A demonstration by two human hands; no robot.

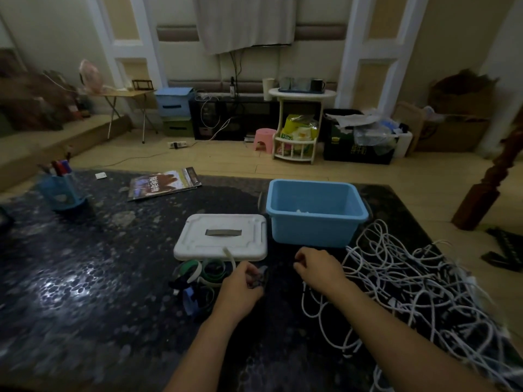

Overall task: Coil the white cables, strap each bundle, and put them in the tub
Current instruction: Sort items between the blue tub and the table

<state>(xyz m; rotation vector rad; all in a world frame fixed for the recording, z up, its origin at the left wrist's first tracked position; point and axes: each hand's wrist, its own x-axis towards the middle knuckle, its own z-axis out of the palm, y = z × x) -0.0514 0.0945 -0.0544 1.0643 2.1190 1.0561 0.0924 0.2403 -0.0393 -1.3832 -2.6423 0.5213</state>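
A blue plastic tub [314, 227] stands on the dark table, with something small and white lying inside it. Its white lid [220, 236] lies flat to its left. A big tangle of white cables [410, 281] spreads over the table's right side. Several green, white and blue straps [203, 274] lie in a heap in front of the lid. My left hand [240, 290] is closed on a small dark strap beside that heap. My right hand [319, 267] is closed at the tangle's left edge, and a white cable runs down from under it.
A blue pen holder [60, 190] stands at the table's far left, and a magazine [164, 183] lies at its back edge. A brown wooden post [484, 190] rises off the table's right. Beyond are a white side stand [300, 120], a pink stool [264, 138] and boxes.
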